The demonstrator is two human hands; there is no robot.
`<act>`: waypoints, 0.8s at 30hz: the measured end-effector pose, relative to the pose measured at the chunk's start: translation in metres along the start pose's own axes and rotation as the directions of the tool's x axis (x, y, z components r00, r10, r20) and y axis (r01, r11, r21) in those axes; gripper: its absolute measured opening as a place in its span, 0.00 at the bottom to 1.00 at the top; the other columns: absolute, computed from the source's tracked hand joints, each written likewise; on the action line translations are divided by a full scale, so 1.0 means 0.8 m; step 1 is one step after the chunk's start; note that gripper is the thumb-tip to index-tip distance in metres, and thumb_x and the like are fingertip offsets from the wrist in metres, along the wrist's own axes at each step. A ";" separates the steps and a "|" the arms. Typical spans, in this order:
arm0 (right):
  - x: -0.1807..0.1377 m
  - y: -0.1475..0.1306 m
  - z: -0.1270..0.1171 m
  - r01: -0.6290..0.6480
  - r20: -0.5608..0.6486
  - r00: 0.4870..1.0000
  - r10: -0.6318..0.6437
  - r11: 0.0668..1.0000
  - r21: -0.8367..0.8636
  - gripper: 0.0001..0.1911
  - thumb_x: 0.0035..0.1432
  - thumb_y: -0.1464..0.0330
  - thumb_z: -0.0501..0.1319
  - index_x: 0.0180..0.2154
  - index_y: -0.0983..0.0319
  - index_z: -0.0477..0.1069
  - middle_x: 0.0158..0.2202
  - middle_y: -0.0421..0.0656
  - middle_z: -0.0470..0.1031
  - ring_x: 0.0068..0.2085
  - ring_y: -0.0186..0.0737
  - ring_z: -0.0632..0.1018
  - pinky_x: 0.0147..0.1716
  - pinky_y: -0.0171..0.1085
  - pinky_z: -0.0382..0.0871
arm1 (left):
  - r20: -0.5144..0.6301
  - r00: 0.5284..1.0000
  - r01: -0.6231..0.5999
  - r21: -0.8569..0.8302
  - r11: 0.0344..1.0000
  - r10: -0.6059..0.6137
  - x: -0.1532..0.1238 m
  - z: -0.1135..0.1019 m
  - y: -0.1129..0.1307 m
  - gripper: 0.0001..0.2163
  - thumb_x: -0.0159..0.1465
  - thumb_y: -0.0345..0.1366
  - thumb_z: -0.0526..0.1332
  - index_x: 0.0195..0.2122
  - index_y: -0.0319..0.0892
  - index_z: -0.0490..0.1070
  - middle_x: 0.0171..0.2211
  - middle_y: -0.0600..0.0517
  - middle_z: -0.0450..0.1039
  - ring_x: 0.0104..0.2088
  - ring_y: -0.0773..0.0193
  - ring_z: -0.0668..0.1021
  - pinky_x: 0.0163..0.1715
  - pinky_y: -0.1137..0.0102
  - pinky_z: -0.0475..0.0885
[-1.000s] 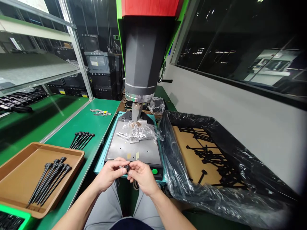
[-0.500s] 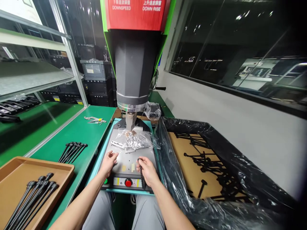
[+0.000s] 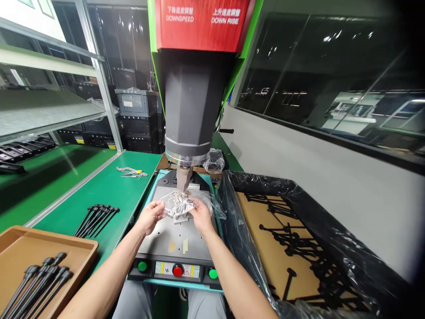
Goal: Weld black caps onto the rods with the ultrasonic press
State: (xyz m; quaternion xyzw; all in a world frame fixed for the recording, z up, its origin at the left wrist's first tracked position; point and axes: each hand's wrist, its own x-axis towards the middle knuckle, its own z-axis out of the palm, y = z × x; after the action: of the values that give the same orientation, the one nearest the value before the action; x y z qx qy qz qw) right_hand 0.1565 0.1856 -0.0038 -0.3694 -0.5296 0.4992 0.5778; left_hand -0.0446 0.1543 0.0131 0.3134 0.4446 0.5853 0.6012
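Note:
A crumpled sheet of clear plastic film (image 3: 177,204) lies over the small fixture (image 3: 181,219) on the grey machine plate (image 3: 166,241), just beneath the metal tip (image 3: 183,177) of the press. My left hand (image 3: 149,218) is closed with its fingertips at the film's left edge. On the other side, my right hand (image 3: 202,217) has its thumb and fingers closed at the film's right part. Glare and folds hide what is under the film. I cannot see the black rod in either hand.
A green button (image 3: 142,266), a red button (image 3: 178,270) and another green button (image 3: 213,273) line the machine's front. Right stands a plastic-lined bin (image 3: 244,230) of black rods (image 3: 299,243). Left are a brown tray (image 3: 83,248), grouped rods (image 3: 96,219) and tools (image 3: 132,172).
Both hands have moved forward from the front of the plate to the plastic film. The black rod seen in my right hand is now out of sight. The view has tilted slightly up.

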 end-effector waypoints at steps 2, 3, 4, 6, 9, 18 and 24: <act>0.013 -0.006 0.003 0.043 -0.004 0.999 -0.044 0.991 -0.124 0.18 0.50 0.63 0.64 0.43 0.62 0.74 0.37 0.44 0.77 0.36 0.43 0.75 0.40 0.40 0.68 | 0.010 1.000 -0.010 -0.057 0.998 0.010 0.000 0.004 0.011 0.16 0.47 0.39 0.74 0.30 0.39 0.69 0.23 0.56 0.70 0.25 0.69 0.76 0.28 0.74 0.73; 0.019 -0.009 0.004 0.058 -0.006 0.998 -0.060 0.980 -0.193 0.17 0.51 0.63 0.63 0.43 0.62 0.74 0.35 0.44 0.77 0.34 0.42 0.74 0.38 0.39 0.68 | 0.011 1.000 -0.011 -0.082 0.997 0.012 0.001 0.006 0.016 0.16 0.47 0.38 0.74 0.30 0.39 0.69 0.23 0.57 0.70 0.24 0.69 0.76 0.27 0.74 0.72; 0.025 -0.012 0.005 0.067 -0.004 0.998 -0.070 0.966 -0.251 0.17 0.51 0.63 0.63 0.43 0.63 0.75 0.33 0.43 0.76 0.32 0.41 0.73 0.36 0.39 0.67 | 0.010 1.000 -0.013 -0.103 0.995 0.014 0.003 0.008 0.021 0.16 0.47 0.37 0.74 0.30 0.39 0.69 0.22 0.57 0.69 0.24 0.69 0.76 0.26 0.75 0.72; 0.035 -0.017 0.009 0.070 0.009 0.997 -0.071 0.946 -0.317 0.16 0.51 0.63 0.62 0.41 0.63 0.75 0.30 0.42 0.75 0.30 0.40 0.71 0.35 0.38 0.66 | 0.006 1.000 -0.019 -0.124 0.992 0.020 0.009 0.011 0.028 0.15 0.47 0.36 0.74 0.31 0.39 0.70 0.21 0.58 0.68 0.22 0.70 0.75 0.24 0.76 0.72; 0.045 -0.020 0.015 0.058 0.038 0.998 -0.048 0.944 -0.326 0.15 0.50 0.62 0.62 0.39 0.63 0.75 0.29 0.41 0.75 0.30 0.40 0.71 0.34 0.38 0.65 | 0.012 1.000 -0.026 -0.139 0.990 0.028 0.017 0.013 0.035 0.14 0.48 0.35 0.73 0.31 0.39 0.69 0.21 0.58 0.68 0.22 0.71 0.74 0.23 0.76 0.72; 0.062 -0.014 0.011 -0.027 0.111 0.992 0.067 0.944 -0.329 0.21 0.44 0.60 0.67 0.41 0.62 0.72 0.36 0.43 0.77 0.37 0.45 0.75 0.41 0.42 0.67 | 0.019 1.000 -0.011 -0.154 0.988 0.014 0.027 0.011 0.040 0.13 0.50 0.34 0.72 0.32 0.39 0.68 0.21 0.57 0.69 0.20 0.72 0.73 0.23 0.76 0.73; 0.069 -0.017 0.005 0.018 0.176 0.984 0.039 0.951 -0.309 0.15 0.50 0.57 0.64 0.34 0.60 0.77 0.43 0.44 0.76 0.48 0.48 0.73 0.50 0.42 0.63 | 0.006 1.000 -0.019 -0.148 0.989 0.020 0.037 0.009 0.045 0.13 0.49 0.33 0.71 0.32 0.39 0.68 0.22 0.56 0.70 0.21 0.71 0.74 0.25 0.74 0.74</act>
State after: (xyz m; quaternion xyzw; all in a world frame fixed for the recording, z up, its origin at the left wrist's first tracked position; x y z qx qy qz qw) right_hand 0.1517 0.2359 0.0230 -0.4116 -0.6492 0.4445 0.4599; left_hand -0.0561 0.1891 0.0436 0.2746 0.3946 0.6212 0.6189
